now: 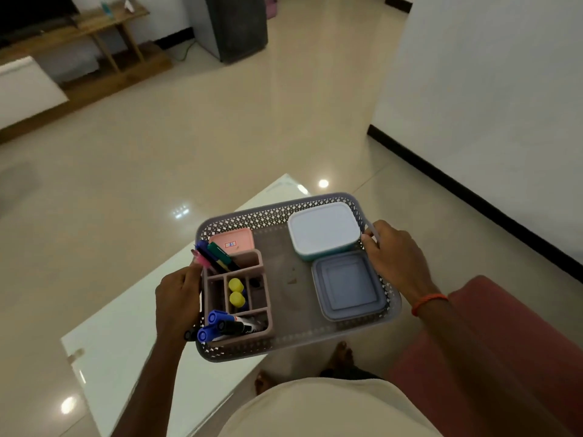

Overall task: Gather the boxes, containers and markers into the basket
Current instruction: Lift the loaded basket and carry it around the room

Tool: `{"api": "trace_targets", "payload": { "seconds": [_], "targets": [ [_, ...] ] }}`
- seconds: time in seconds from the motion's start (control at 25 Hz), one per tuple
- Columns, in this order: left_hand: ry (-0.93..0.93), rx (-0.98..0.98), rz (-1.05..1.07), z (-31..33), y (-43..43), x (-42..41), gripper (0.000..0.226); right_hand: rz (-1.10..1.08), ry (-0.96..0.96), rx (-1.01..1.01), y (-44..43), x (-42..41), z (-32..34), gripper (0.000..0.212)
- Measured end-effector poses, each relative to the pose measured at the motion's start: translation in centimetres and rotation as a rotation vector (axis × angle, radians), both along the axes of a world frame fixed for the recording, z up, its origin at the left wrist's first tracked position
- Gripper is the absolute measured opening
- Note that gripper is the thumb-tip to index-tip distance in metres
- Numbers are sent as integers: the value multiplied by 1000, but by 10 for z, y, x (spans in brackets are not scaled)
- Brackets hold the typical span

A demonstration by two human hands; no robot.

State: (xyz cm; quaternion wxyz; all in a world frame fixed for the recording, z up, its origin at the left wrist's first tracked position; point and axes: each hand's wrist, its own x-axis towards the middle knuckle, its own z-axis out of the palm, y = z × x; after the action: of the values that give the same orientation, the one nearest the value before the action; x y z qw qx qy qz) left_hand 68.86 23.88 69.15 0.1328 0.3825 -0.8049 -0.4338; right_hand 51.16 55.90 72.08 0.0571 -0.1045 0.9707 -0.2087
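A grey perforated basket [252,217] is held up in the air over a white glass table [126,310]. My left hand [178,299] grips its left rim and my right hand [392,257] grips its right rim. Inside stand a pink compartment organizer [263,313] with blue and black markers [220,326], two yellow caps [236,291] and several pens [214,255]. A small pink box [233,242] lies at the back left. A white-lidded teal container [323,230] and a grey-lidded container [348,285] fill the right side.
A pink sofa seat [492,342] is at my right and my bare feet [342,354] show below the basket. A white wall with a black skirting [473,197] runs on the right. A wooden TV stand [104,42] and a dark cabinet [235,26] stand far across the tiled floor.
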Motion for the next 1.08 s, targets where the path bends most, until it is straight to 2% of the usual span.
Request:
{"api": "trace_targets", "payload": {
  "seconds": [0.56,0.76,1.08],
  "targets": [
    [-37,-81,-301,10,137,-159,53,-265,7,-124,166,-68,-2,23],
    [-35,-71,-350,14,155,-201,55,-334,12,-165,192,-91,2,23],
    [-33,-34,-439,5,175,-292,57,-398,8,-88,219,-146,10,22]
  ]
}}
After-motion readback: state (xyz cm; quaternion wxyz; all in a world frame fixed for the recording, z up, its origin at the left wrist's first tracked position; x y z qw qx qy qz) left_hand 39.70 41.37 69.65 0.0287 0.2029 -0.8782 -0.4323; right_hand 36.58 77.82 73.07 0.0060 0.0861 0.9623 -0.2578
